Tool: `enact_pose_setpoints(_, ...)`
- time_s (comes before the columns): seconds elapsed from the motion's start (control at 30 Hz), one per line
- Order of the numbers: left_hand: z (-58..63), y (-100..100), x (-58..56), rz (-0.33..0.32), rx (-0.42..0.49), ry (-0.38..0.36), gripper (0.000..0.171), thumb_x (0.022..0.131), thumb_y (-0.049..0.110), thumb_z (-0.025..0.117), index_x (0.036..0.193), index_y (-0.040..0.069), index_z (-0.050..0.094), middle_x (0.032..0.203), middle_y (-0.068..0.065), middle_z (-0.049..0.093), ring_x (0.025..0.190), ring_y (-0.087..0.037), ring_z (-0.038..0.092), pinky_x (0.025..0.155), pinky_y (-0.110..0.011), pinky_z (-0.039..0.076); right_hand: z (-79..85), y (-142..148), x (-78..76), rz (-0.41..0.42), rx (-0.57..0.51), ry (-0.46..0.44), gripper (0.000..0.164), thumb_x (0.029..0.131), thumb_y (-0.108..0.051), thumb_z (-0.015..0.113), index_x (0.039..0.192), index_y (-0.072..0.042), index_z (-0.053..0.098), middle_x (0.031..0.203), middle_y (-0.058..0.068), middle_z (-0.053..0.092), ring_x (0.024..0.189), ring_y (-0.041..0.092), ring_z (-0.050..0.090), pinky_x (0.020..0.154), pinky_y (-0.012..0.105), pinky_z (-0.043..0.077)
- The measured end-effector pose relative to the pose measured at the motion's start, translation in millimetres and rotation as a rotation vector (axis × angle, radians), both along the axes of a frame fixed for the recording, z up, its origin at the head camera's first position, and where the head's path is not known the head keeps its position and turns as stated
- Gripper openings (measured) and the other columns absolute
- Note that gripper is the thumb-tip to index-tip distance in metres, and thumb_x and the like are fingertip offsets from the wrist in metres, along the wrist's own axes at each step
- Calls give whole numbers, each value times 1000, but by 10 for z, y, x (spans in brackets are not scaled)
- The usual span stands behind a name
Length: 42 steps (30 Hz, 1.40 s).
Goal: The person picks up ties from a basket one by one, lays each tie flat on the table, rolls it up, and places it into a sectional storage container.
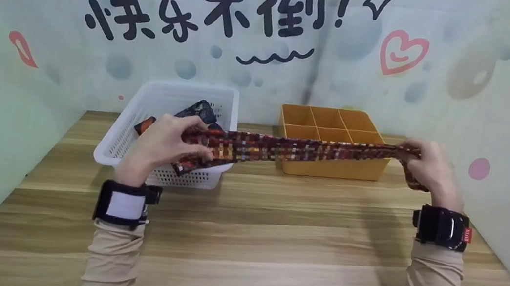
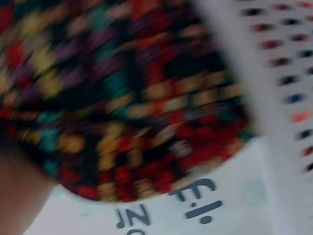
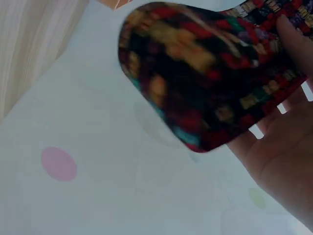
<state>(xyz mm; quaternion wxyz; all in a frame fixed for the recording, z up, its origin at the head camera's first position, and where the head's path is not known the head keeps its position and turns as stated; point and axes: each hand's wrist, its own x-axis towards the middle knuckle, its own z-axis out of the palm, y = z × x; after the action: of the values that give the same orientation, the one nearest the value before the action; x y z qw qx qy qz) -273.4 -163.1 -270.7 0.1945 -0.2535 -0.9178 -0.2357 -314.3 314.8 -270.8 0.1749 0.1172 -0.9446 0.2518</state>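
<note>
Between my two hands stretches a multicoloured woven cloth strip [image 1: 279,148], checked in red, yellow, teal and dark tones. It is broader at the left end and narrows to the right. My left hand [image 1: 164,141] pinches the broad end over the white basket, thumb below and fingers above. At the other side, my right hand [image 1: 431,168] grips the narrow part, and a short end hangs below it. In the right wrist view this loose end of the cloth strip [image 3: 181,73] curls over beside the palm. The cloth fills much of the left wrist view, blurred.
A white perforated basket [image 1: 107,138] at the back left holds several dark and orange-red patterned items [image 1: 202,110]. To its right stands an orange box [image 1: 335,169] divided into compartments, partly behind the cloth. Printed wall panels [image 1: 263,80] border the wooden table [image 1: 270,253].
</note>
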Motion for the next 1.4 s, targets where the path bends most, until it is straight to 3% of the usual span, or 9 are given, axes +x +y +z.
enact_pose_setpoints(0.13,94,-43,132,-55,-108,-211,35,73,34,80,85,5,64,76,-5,67,68,-15,55,62,-27,43,4,129,20,-46,-16,-7,22,92,-2,51,109,3,64,93,26,60,54,14,49,47,25,40)
enact_pose_setpoints(0.23,117,-55,183,-85,-186,-282,32,77,33,77,75,7,59,66,2,54,61,-11,44,57,-23,36,2,183,30,-69,-16,7,23,90,2,50,109,3,64,99,26,57,69,26,53,55,28,39)
enact_pose_setpoints(0.33,124,-63,212,-99,-193,-298,30,83,32,72,74,8,55,65,3,46,59,-10,41,58,-23,34,-9,234,41,-81,-25,-14,28,85,6,48,109,4,62,100,26,57,75,29,50,56,28,37)
enact_pose_setpoints(0.5,131,-83,251,-125,-136,-250,24,90,27,64,80,8,54,70,0,51,61,-11,43,60,-24,35,-38,336,67,-73,-92,-142,37,85,7,40,120,4,52,94,27,56,49,16,43,39,28,37)
enact_pose_setpoints(0.63,156,-92,313,-167,-117,-246,20,92,27,61,88,8,59,74,-1,59,63,-10,47,62,-24,38,-73,404,75,-53,-85,-193,35,88,4,36,121,6,49,91,24,55,46,12,41,38,29,37)
enact_pose_setpoints(0.9,261,-128,539,-236,-155,-312,23,91,33,62,98,11,64,84,1,65,68,-9,52,62,-22,41,-117,512,101,-60,-59,-289,32,98,-11,41,124,6,49,72,8,53,47,10,44,41,29,41)
enact_pose_setpoints(1.03,270,-171,553,-233,-201,-407,28,89,34,64,103,10,65,91,-2,70,73,-10,55,68,-25,44,-150,573,78,-36,-28,-370,30,99,-16,44,116,7,52,64,-1,50,48,9,45,43,27,42)
enact_pose_setpoints(1.23,-26,-311,363,-154,-319,-615,28,85,32,68,99,7,66,93,-4,67,80,-13,54,73,-29,46,-385,650,-75,72,30,-475,31,96,-21,54,104,8,62,63,-5,56,47,4,45,44,24,41)
enact_pose_setpoints(1.4,-361,-500,166,-89,-392,-759,26,86,33,67,85,8,62,77,2,55,68,-12,47,61,-24,39,-640,698,-223,79,58,-471,39,88,-31,65,95,7,69,65,-7,59,53,4,45,50,21,38)
